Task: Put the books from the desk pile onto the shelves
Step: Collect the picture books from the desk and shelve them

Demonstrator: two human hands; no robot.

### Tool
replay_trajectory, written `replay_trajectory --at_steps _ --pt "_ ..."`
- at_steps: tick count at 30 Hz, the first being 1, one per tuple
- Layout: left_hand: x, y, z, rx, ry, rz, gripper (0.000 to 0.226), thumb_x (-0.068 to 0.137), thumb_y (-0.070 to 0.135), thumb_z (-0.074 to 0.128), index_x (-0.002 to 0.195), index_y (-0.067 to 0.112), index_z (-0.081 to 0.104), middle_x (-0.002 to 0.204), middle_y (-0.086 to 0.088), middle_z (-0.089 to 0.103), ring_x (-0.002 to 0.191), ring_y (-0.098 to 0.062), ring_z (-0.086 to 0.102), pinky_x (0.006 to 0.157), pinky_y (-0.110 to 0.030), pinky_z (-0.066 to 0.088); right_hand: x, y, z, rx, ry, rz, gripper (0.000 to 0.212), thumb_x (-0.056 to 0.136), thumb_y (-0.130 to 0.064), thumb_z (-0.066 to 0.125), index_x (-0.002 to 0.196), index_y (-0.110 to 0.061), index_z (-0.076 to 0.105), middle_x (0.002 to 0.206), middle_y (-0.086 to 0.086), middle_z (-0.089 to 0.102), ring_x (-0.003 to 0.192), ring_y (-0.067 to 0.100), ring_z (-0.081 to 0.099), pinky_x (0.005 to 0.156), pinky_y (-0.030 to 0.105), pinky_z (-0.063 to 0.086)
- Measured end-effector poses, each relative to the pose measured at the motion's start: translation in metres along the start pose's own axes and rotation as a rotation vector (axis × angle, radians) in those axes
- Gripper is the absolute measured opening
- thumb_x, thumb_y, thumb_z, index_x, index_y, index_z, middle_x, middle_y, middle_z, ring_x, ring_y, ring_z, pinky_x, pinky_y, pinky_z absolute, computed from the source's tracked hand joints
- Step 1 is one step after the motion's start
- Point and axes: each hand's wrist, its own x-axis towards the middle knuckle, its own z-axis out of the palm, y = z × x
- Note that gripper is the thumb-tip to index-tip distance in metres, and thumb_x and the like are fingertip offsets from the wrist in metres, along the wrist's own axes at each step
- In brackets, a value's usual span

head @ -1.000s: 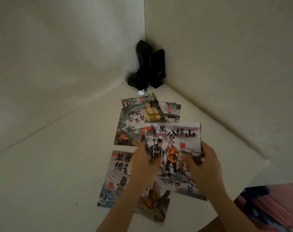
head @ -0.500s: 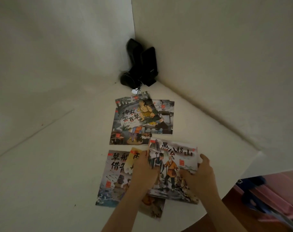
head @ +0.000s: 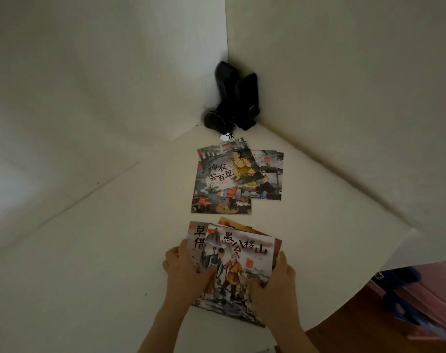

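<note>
Thin picture books lie on a white corner desk (head: 89, 250). A near stack (head: 244, 253) has a cover with two walking figures on top and other books poking out beneath it on the left and at the back. My left hand (head: 186, 271) grips the stack's left edge, thumb on the top cover. My right hand (head: 275, 281) grips its right edge, fingers curled round the side. A second spread pile (head: 232, 177) of several books lies farther back, untouched.
Two black speakers (head: 238, 98) with a cable and a white tag stand in the wall corner. The desk's curved front edge runs at the right. Below it are a pink and blue object (head: 420, 296) and wooden floor.
The top book has come down from a raised tilt onto the near books. Both hands have gathered them into one stack, with the left hand now at the stack's left edge.
</note>
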Motion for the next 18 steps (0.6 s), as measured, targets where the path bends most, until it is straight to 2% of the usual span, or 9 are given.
replay_trajectory --at_steps 2,4,6,9,12,16,18 --pt "0.004 0.001 -0.001 -0.117 -0.041 -0.072 0.094 0.071 0.032 0.083 0.145 0.009 0.031 0.134 -0.015 0.05 0.124 -0.031 0.048 0.105 -0.041 0.041 0.003 -0.005 0.01 0.015 0.008 -0.026 0.086 0.08 -0.024 0.071 0.15 -0.016 0.022 0.129 0.01 0.05 0.114 0.029 0.056 0.09 0.039 0.055" --pt "0.01 -0.001 -0.003 -0.2 -0.049 -0.125 0.076 0.068 0.022 0.085 0.133 0.007 0.046 0.121 -0.012 0.061 0.11 -0.027 0.059 0.092 -0.033 0.047 0.009 -0.008 0.019 0.028 0.021 -0.069 0.079 0.075 -0.027 0.071 0.144 -0.021 0.033 0.122 0.006 0.057 0.113 0.027 0.057 0.088 0.041 0.056" --pt "0.015 -0.004 -0.008 -0.244 -0.085 -0.152 0.056 0.067 0.012 0.083 0.116 0.006 0.055 0.109 -0.011 0.066 0.096 -0.023 0.063 0.08 -0.031 0.052 0.012 -0.012 0.018 0.061 0.019 -0.065 0.079 0.078 -0.021 0.074 0.145 -0.017 0.033 0.127 0.006 0.056 0.117 0.026 0.054 0.095 0.04 0.052" --pt "0.014 -0.01 -0.013 -0.308 -0.09 -0.112 0.048 0.073 0.006 0.078 0.107 0.01 0.046 0.099 -0.007 0.061 0.084 -0.017 0.061 0.06 -0.022 0.048 0.019 -0.007 0.011 0.119 -0.015 -0.009 0.082 0.081 -0.018 0.076 0.148 -0.012 0.031 0.133 0.005 0.054 0.118 0.024 0.056 0.099 0.034 0.047" --pt "0.01 -0.011 -0.015 -0.273 -0.069 -0.002 0.051 0.074 0.009 0.077 0.109 0.016 0.042 0.104 -0.009 0.057 0.086 -0.018 0.061 0.068 -0.027 0.053 0.02 -0.001 0.012 0.081 0.021 -0.039 0.085 0.08 -0.022 0.077 0.149 -0.015 0.028 0.136 0.005 0.051 0.121 0.025 0.055 0.102 0.037 0.047" --pt "0.005 0.003 -0.016 -0.356 -0.196 0.053 0.048 0.081 0.003 0.07 0.112 0.021 0.037 0.093 0.0 0.062 0.078 -0.008 0.064 0.058 -0.017 0.05 0.024 -0.003 0.015 0.143 0.091 -0.101 0.079 0.074 -0.025 0.078 0.142 -0.029 0.039 0.127 -0.002 0.059 0.114 0.021 0.058 0.096 0.041 0.053" --pt "0.006 0.009 -0.018 -0.413 -0.212 0.074 0.046 0.083 0.002 0.069 0.11 0.023 0.038 0.092 -0.002 0.065 0.075 -0.008 0.067 0.059 -0.02 0.054 0.032 -0.004 0.011 0.161 0.091 -0.043 0.084 0.073 -0.032 0.082 0.143 -0.026 0.037 0.128 0.0 0.059 0.115 0.026 0.057 0.097 0.044 0.051"
